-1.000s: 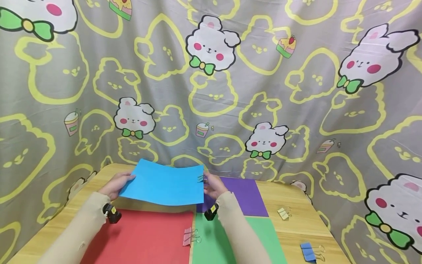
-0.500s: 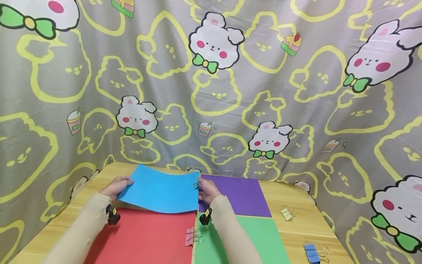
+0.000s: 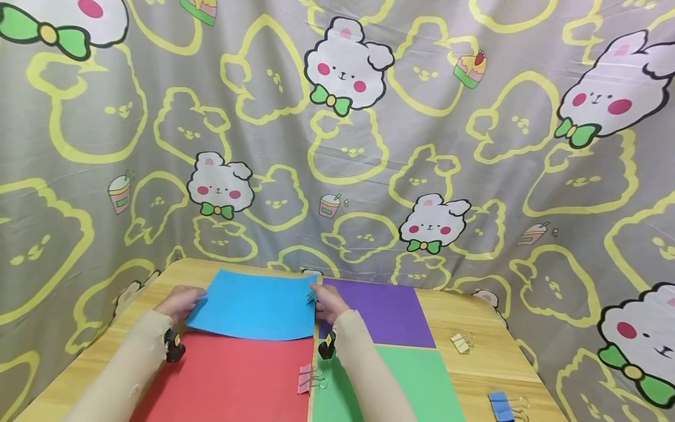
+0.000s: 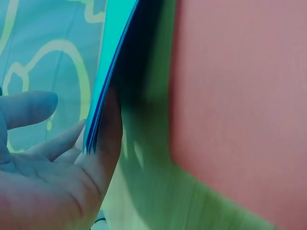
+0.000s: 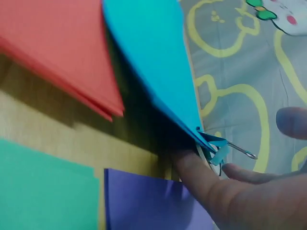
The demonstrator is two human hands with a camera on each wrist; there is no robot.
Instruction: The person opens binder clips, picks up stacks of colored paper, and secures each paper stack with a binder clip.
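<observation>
Item: blue paper stack (image 3: 253, 305), several sheets; hanging between both hands above the far left corner of the table (image 3: 448, 305), its left edge bowing upward and its underside casting a shadow.
Item: teal binder clip (image 5: 220, 155); sitting on the blue paper stack's right edge, toward the far corner, handle pointing outward.
Item: left hand (image 3: 181, 302); fingers reaching loosely along the stack's left edge and supporting it, thumb standing clear.
Item: right hand (image 3: 329, 305); fingers extending beneath the stack's right edge beside the clip, thumb standing apart.
Item: red paper stack (image 3: 232, 381); lying along the table's near left, just nearer than the blue.
Item: pink binder clip (image 3: 304, 379); sitting at the red stack's right edge, handles pointing right.
Item: purple paper stack (image 3: 379, 313); lying by the table's far edge, right of the blue.
Item: green paper stack (image 3: 401, 375); lying just nearer than the purple.
Item: pale yellow binder clip (image 3: 460, 343); resting on the surface toward its right edge, beside the purple.
Item: dark blue binder clip (image 3: 502, 405); resting near the right edge, beside the green.
</observation>
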